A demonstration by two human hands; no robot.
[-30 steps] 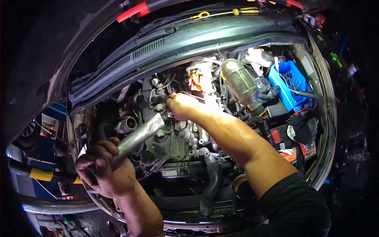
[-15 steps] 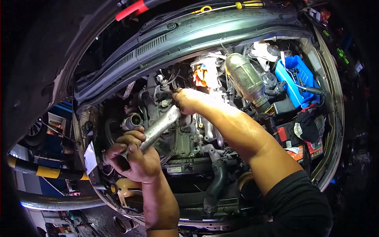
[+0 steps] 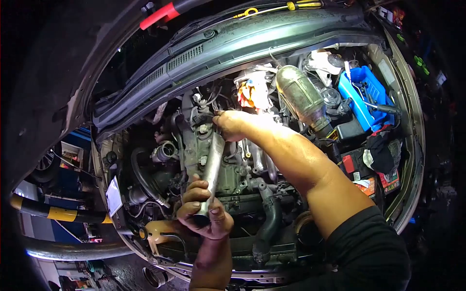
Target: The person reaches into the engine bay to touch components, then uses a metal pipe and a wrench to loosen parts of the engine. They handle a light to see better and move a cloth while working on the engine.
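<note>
My left hand (image 3: pixel 213 225) is wrapped round the lower end of a silver metal pipe (image 3: pixel 213 162), which slants up across the engine (image 3: pixel 225 179). At the pipe's upper end is my right hand (image 3: pixel 231 125), its fingers curled down into the engine bay. What those fingers grip is hidden behind the hand. A bundled orange and white rag (image 3: pixel 247 94) lies brightly lit just beyond my right hand.
A blue plastic tray (image 3: pixel 356 100) of tools sits at the right, near a metal canister with a pipe neck (image 3: pixel 301 89) and the battery (image 3: pixel 365 188). A black hose (image 3: pixel 270 220) runs down the front. A yellow-handled screwdriver (image 3: pixel 305 5) lies along the windscreen edge.
My left hand has swung the pipe's lower end right and toward me, so the pipe stands steeper. My right hand has stayed almost where it was.
</note>
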